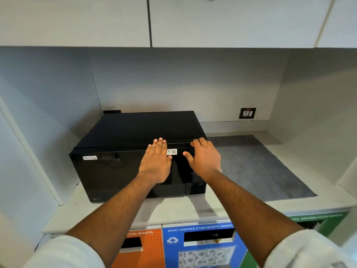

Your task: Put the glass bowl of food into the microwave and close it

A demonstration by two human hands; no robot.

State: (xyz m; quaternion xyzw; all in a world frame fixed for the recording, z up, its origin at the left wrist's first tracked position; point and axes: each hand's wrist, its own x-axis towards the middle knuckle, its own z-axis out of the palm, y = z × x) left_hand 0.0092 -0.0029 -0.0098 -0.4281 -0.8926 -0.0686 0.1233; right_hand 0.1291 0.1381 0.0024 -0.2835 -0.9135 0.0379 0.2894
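A black microwave (116,171) stands on a pale counter, its dark door shut and flush with the front. A "Non-Veg" label (90,158) is stuck at the door's upper left. My left hand (156,163) lies flat against the upper part of the door, fingers straight and together, holding nothing. My right hand (203,157) rests on the microwave's upper right front corner, fingers curled over the top edge and thumb apart. The glass bowl of food is not visible anywhere; the dark door hides the inside.
A grey mat (260,167) covers the counter (193,209) to the right of the microwave. A wall socket (247,113) sits on the back wall. White cabinets (212,20) hang overhead. Below the counter edge are orange (143,248), blue (199,246) and green (316,217) waste bins.
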